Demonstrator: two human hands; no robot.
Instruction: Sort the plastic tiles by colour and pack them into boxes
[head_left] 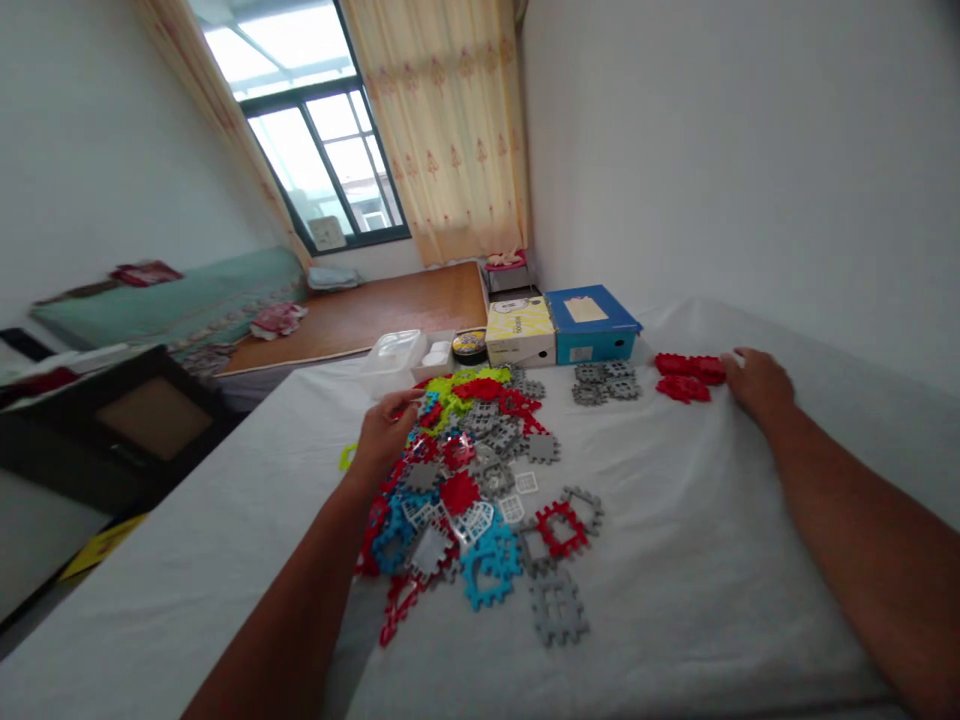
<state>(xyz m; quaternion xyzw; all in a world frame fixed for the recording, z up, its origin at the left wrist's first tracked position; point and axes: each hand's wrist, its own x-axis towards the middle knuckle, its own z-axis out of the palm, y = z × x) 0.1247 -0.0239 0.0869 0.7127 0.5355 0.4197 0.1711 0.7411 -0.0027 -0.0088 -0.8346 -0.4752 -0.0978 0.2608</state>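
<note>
A mixed pile of notched, interlocking plastic tiles in red, blue, grey and lime green lies on the white-covered table. My left hand is over the pile's far left side, its fingers bent together beside a small blue and red piece; what they pinch, if anything, is hidden. Far to the right, my right hand closes on the end of a row of red interlocking tiles. More red tiles lie just in front of that row. Grey tiles form a separate group between the hands.
Behind the pile stand a clear plastic container, a round black and yellow tin, a yellow and white box and a blue box. Loose grey tiles lie nearer me. A wall borders the right side.
</note>
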